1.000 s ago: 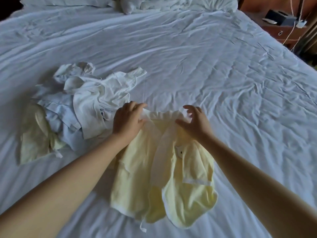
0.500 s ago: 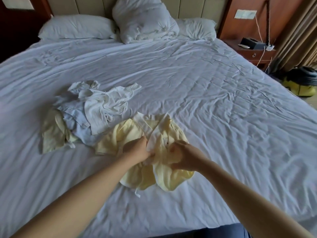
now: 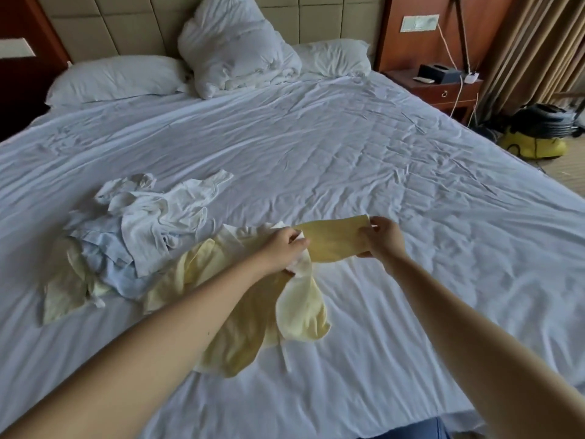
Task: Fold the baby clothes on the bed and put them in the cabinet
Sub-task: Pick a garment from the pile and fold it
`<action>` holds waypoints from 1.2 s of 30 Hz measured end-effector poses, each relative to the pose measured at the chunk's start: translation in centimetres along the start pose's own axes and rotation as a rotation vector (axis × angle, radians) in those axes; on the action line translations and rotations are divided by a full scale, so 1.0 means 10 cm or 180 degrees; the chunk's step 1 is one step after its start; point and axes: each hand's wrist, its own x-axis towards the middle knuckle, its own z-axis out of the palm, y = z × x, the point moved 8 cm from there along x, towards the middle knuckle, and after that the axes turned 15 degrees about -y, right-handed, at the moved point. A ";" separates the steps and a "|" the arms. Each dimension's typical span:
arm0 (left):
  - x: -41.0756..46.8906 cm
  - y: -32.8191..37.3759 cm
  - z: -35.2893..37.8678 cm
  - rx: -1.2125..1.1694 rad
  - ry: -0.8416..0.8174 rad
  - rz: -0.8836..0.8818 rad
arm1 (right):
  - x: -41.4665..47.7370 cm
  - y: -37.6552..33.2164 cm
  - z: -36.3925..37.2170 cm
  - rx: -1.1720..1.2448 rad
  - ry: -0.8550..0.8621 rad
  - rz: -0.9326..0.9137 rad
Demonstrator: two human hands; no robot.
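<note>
Head view: nearest, both bare forearms reach out over the wrinkled white bed sheet. Under the left forearm lies the body of the pale yellow cotton baby top, crumpled on the sheet, with a white tie trailing toward the person. Further out, the left hand pinches the top at its white-trimmed shoulder area, fingers curled on cloth. The right hand pinches the cuff end of one yellow sleeve — sleeve pulled taut between the hands, long axis left–right, apparently lifted off the sheet.

Key relation: the rest of the garment lies left of and nearer than the stretched sleeve. The right hand has the free end, so the fold likely carries it leftward over the body, with the left hand as anchor.

Just left, touching the yellow top, is an unfolded heap of white and light-blue baby clothes. Far: white pillows at the headboard, a wooden nightstand to the right. Cabinet not in view — folding judged barely begun.
</note>
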 end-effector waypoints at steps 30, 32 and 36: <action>-1.66 -1.01 0.11 0.1337 0.0824 0.0379 | -1.28 0.44 1.25 -0.3319 -0.1387 -0.1148; -1.79 -1.15 0.14 0.1783 0.0808 0.0376 | -1.31 0.44 1.31 -0.3546 -0.1438 -0.1139; -1.80 -1.38 0.23 0.1988 0.0249 -0.0187 | -1.36 0.42 1.37 -0.3815 -0.1485 -0.1199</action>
